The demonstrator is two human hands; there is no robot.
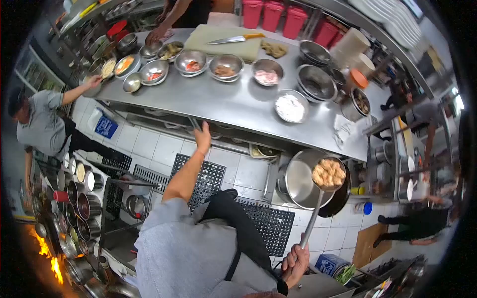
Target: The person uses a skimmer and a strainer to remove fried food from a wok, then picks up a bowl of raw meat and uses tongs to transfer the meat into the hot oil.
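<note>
My right hand, at the lower right, is wrapped round the long metal handle of a ladle. Golden-brown fried pieces are heaped in its bowl, held above the rim of a large steel pot. A dark pan shows partly behind the ladle. My left hand reaches to the steel counter's front edge, fingers closed around a thin metal piece whose kind I cannot make out. Nearest along the counter are steel bowls of chopped food, including one with brown strips.
On the steel counter lie a cutting board and a yellow-handled knife. A bowl of white powder stands near the front edge. One co-worker reaches in at left. Flames rise at lower left. Rubber mats cover floor tiles.
</note>
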